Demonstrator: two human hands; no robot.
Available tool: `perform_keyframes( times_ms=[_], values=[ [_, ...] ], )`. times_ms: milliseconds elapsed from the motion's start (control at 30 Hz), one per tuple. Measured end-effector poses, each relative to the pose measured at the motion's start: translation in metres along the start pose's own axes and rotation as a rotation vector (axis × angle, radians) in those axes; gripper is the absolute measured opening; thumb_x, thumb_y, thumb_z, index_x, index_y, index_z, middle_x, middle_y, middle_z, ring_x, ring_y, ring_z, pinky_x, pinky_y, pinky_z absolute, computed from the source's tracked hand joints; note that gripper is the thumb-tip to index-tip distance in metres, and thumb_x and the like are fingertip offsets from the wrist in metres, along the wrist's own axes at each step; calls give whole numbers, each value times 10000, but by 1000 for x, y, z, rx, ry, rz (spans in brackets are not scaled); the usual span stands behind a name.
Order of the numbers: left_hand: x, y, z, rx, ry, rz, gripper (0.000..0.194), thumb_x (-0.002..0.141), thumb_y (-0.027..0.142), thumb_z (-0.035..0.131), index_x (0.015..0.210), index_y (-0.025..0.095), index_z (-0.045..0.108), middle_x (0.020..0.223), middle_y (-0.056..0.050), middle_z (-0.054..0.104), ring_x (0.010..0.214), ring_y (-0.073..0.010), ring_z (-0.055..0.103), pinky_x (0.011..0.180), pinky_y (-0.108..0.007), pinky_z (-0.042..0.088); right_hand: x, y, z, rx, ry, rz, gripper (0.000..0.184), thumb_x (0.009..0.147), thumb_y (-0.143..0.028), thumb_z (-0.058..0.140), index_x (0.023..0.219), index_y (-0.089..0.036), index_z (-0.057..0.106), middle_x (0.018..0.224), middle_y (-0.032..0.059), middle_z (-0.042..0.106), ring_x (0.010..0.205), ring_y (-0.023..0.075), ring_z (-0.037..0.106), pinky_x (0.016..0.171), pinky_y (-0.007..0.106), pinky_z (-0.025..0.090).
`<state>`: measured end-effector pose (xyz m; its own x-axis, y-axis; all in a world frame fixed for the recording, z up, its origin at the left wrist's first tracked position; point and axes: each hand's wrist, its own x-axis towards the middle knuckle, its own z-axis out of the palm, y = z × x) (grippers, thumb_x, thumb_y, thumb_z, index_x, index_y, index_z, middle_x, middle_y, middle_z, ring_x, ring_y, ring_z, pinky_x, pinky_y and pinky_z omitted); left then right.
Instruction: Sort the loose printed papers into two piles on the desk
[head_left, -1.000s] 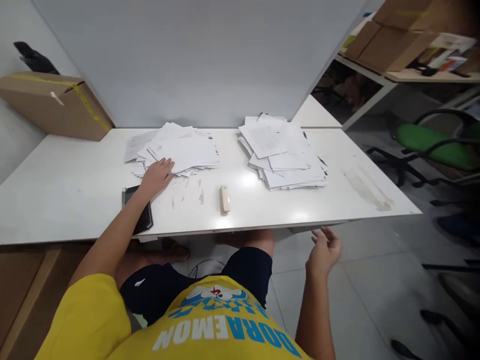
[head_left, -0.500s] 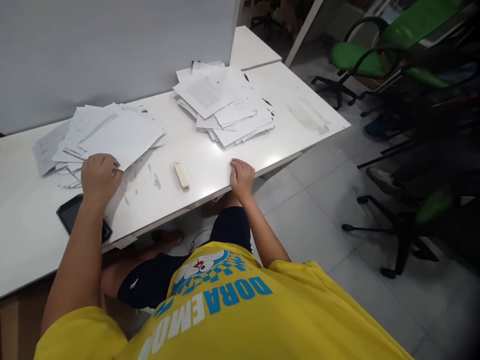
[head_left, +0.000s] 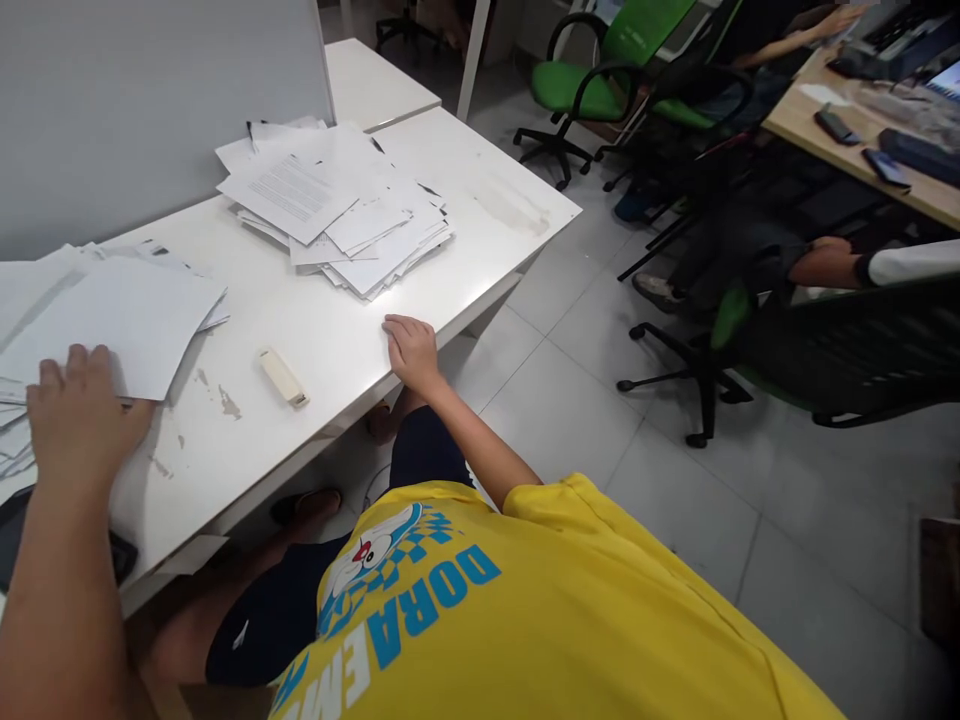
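Observation:
My left hand (head_left: 82, 420) lies on the near edge of the left pile of loose papers (head_left: 127, 310), its fingers stretched over the top sheet and the thumb out to the side. On the table's front edge rests my right hand (head_left: 411, 350), fingers laid on the white surface, holding nothing. Between the hands sits a small cream oblong object (head_left: 283, 377) that looks like a stapler. A second untidy paper pile (head_left: 352, 210), its top sheet printed, is beyond my right hand. Partly hidden by my left forearm is a black flat device (head_left: 124, 557).
The white table (head_left: 487, 240) has smudges and a grey partition (head_left: 165, 100) behind it. Green office chairs (head_left: 577, 90) stand on the tiled floor to the right. A seated person's arm (head_left: 825, 265) shows there, near a wooden desk (head_left: 802, 130) with phones.
The view has swung right, bringing the wooden desk into sight. My left hand has gone from a closed grip at the papers' edge to lying spread on the top sheet. My right hand stays on the edge.

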<state>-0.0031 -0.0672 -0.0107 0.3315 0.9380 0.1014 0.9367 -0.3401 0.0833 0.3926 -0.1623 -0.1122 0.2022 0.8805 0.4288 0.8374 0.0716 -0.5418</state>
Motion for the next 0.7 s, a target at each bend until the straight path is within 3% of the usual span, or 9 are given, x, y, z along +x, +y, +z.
perform_keyframes(
  times_ms=[100, 267, 367, 467, 567, 700],
  values=[
    [3, -8, 3, 79, 47, 1, 791, 983, 477, 426, 1502, -98, 264, 1580, -351, 240, 1460, -530, 215, 1120, -706, 236, 0, 0, 1, 7, 13, -10, 345, 971, -187, 388, 1189, -165, 654, 1318, 111, 660, 1251, 228, 563, 1062, 374, 337],
    [10, -26, 1, 68, -45, -24, 636, 950, 252, 449, 1505, -42, 351, 1585, -289, 315, 1485, -428, 279, 1174, -586, 281, 1, 0, 1, 9, 19, -8, 351, 961, -176, 390, 1189, -168, 656, 1322, 112, 659, 1253, 232, 562, 1059, 378, 336],
    [11, -33, -7, 58, -71, -113, 602, 906, 173, 461, 1497, 64, 425, 1585, -192, 389, 1465, -354, 368, 1165, -551, 331, 0, 0, 0, 5, 22, -9, 352, 953, -172, 396, 1188, -158, 657, 1320, 112, 661, 1253, 231, 564, 1057, 376, 337],
    [12, -38, -13, 37, -62, -189, 566, 925, 245, 479, 1488, 184, 465, 1582, -89, 434, 1431, -315, 436, 1146, -561, 366, 0, 0, 0, 0, 25, -11, 355, 952, -172, 394, 1188, -158, 659, 1320, 109, 663, 1253, 229, 567, 1057, 375, 338],
    [14, -40, -12, 0, -129, -162, 578, 923, 217, 454, 1494, 128, 452, 1609, -110, 385, 1479, -284, 369, 1194, -521, 312, 0, 0, 0, 0, 21, -12, 359, 960, -177, 384, 1188, -164, 660, 1324, 107, 662, 1255, 229, 567, 1054, 376, 342],
    [12, -43, -5, 15, -178, -129, 614, 934, 242, 436, 1513, 42, 400, 1631, -184, 309, 1528, -327, 255, 1220, -528, 255, 0, 0, 1, -10, 25, -15, 357, 963, -177, 382, 1189, -158, 658, 1318, 113, 663, 1252, 231, 569, 1050, 377, 347]
  ],
)
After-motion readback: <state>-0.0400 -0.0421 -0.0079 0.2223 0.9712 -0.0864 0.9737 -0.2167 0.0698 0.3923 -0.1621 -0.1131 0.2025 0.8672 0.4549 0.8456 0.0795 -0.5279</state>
